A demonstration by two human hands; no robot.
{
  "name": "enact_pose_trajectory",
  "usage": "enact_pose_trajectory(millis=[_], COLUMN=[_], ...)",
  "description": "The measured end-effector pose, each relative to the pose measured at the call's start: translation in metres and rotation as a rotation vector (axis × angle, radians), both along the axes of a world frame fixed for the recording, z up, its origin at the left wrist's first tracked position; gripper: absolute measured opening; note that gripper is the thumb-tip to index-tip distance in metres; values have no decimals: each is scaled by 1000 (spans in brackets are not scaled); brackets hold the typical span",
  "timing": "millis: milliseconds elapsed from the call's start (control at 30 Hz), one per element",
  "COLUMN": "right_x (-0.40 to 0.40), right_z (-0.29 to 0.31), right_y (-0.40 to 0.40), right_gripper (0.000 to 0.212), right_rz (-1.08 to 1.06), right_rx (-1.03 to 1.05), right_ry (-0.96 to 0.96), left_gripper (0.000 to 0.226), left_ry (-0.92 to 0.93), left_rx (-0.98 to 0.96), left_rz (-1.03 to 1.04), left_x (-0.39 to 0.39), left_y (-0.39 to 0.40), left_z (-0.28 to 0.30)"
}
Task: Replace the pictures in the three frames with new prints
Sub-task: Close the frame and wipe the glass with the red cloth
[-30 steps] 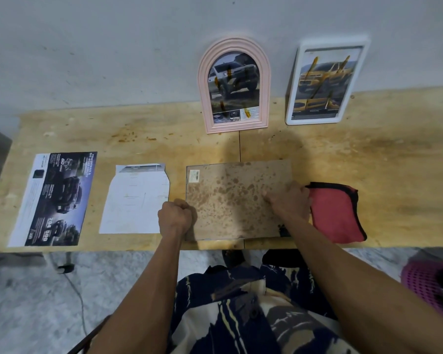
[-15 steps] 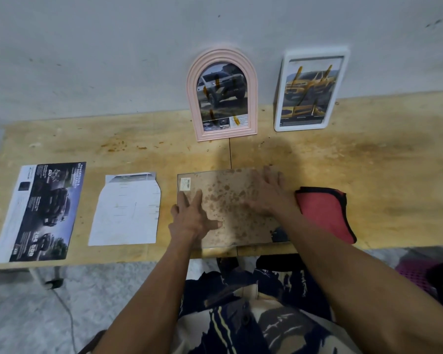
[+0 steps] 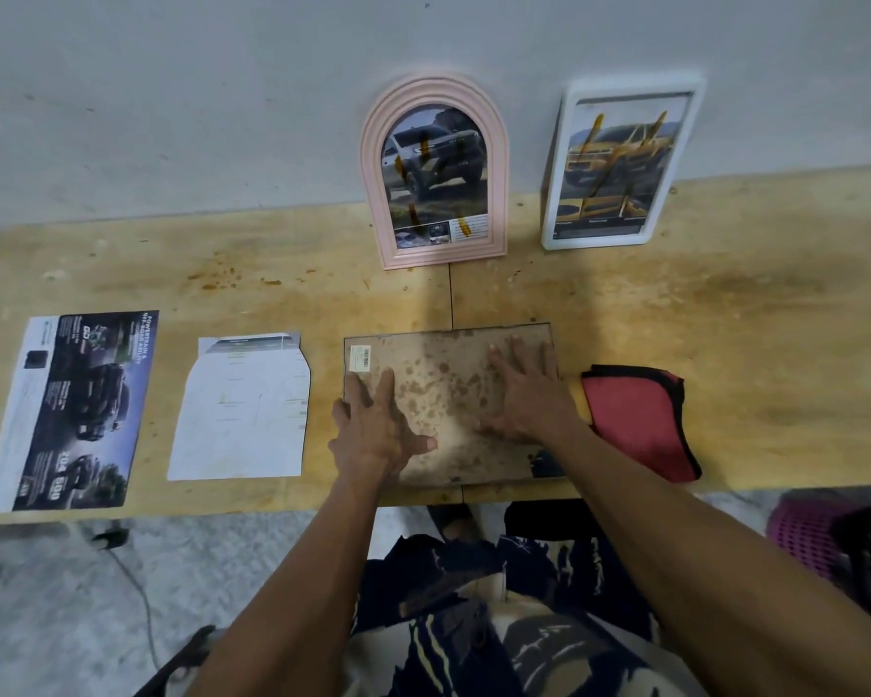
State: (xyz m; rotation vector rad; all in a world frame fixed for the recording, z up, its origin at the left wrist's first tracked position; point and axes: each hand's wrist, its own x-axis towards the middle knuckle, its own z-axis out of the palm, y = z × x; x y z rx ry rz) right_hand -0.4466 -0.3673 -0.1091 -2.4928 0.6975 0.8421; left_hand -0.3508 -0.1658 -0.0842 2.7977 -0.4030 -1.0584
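A rectangular frame lies face down near the table's front edge, showing its stained brown backing board. My left hand presses flat on the board's left part, fingers spread. My right hand lies flat on its right part, fingers straight. A pink arched frame with a grey truck picture leans on the wall behind. To its right, a white rectangular frame holds a yellow truck picture. A dark car print lies at far left, with a white cut sheet beside it.
A red cloth with black trim lies just right of the face-down frame. The wooden table runs wall to front edge. A pink mesh basket sits on the floor at lower right, and a cable at lower left.
Both hands went from curled fists at the backing board's edges to flat, spread palms on the board. The view shifted slightly; the frame stayed in place.
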Motion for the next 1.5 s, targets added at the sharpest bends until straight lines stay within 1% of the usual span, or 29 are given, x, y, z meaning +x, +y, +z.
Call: enact_pose_trajectory(millis=[100, 233, 400, 467, 567, 633, 767, 867, 1000, 1100, 1133, 1200, 1267, 1333, 1400, 1500], right_x=[-1, -16, -44, -46, -43, -45, -62, -65, -67, -71, -73, -81, -91, -96, -97, -95], right_z=[-2, 6, 1, -2, -1, 2, -2, -6, 4, 11, 12, 10, 3, -1, 0, 3], right_y=[-5, -6, -3, -2, 1, 5, 14, 14, 13, 13, 13, 16, 22, 27, 28, 29], right_gripper=[118, 121, 117, 119, 118, 111, 90, 88, 85, 69, 60, 46, 49, 56, 58, 64], right_rz=[38, 90, 172, 185, 149, 123, 116, 124, 101, 39, -11, -71, -42, -9, -19, -61], right_rx=[16, 39, -33, -46, -68, -79, -81, -34, 21, 42, 18, -70, -132, -131, -104, -44], right_ry=[7, -34, -118, -120, -128, -149, -183, -169, -184, -266, -325, -404, -364, -239, -195, -213], left_gripper=[116, 116, 118, 121, 134, 138, 139, 137, 135, 141, 138, 122, 100, 88, 89, 93], left_ry=[-15, -22, -29, -16, 34, 25, -26, -67, -118, -108, -97, -106, -140, -132, -96, -75], left_rx=[1, -5, -3, -3, 8, 5, -43, -83, -195, -309, -340, -338, -280, -221, -185, -193], left_rz=[-2, -6, -22, -35, -63, -81, -58, -21, 74, 194, 223, 253, 266, 279, 308, 369], left_x=[-2, -2, -2, -1, 2, 0, -4, -8, -12, -17, -19, -23, -24, -25, -24, -24], left_y=[-1, 0, 2, 4, 6, 9, 15, 18, 25, 36, 41, 51, 59, 62, 60, 54], left_z=[1, 1, 1, 1, 5, 7, 3, 1, -3, -10, -11, -13, -12, -11, -10, -7])
